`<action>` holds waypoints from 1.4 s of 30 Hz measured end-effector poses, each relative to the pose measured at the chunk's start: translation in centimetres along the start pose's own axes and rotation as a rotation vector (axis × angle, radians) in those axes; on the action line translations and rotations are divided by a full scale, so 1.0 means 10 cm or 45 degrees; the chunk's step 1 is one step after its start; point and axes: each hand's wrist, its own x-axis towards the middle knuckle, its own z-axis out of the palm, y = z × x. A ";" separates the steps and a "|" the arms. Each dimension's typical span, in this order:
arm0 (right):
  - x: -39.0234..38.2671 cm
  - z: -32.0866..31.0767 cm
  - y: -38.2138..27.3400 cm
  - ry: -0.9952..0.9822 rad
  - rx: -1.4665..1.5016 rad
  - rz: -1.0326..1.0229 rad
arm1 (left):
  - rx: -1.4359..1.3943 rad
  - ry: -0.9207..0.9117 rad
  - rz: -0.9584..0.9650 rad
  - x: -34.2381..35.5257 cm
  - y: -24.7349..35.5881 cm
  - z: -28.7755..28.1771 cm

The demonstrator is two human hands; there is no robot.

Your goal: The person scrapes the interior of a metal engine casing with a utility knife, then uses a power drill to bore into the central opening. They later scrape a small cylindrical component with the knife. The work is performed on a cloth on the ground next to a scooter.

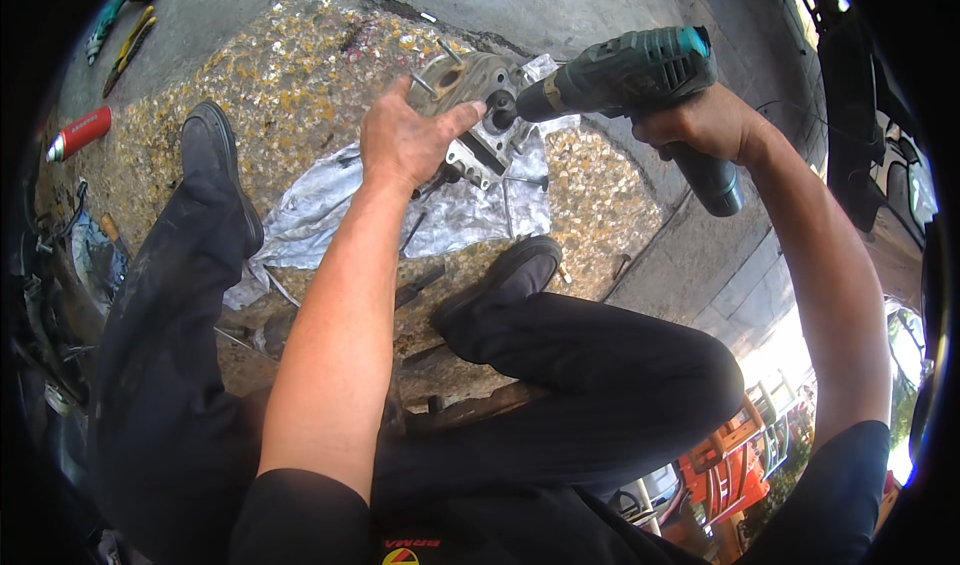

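Grey metal casting lies on a stained whitish cloth over speckled ground. The person's left hand has its grip on the casting's left side; the right hand, grip clenched, grasps a black-and-teal cordless drill, tip toward a round port.

This place is looking like a mechanic's workshop: a grey cast-metal engine part is resting on a grease-stained whitish cloth, a black-and-teal cordless drill is pointing at it, and a yellow-and-black hand tool and a red cylindrical can are lying on rough, mottled ground.
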 end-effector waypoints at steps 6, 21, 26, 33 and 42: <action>-0.27 0.47 0.41 -0.006 0.595 0.175 | 0.018 0.077 -0.021 0.03 -0.04 0.03; -0.74 1.47 0.19 0.443 0.180 -0.211 | -0.045 0.109 -0.074 -0.01 0.00 0.06; -0.74 1.65 0.22 0.564 0.284 -0.329 | -0.336 0.097 -0.141 0.00 -0.10 0.09; -0.68 1.75 0.21 0.645 0.338 -0.376 | -0.833 0.012 -0.335 0.06 -0.15 0.09; -0.62 1.76 0.20 0.693 0.289 -0.518 | -0.907 -0.021 -0.417 0.16 -0.32 0.10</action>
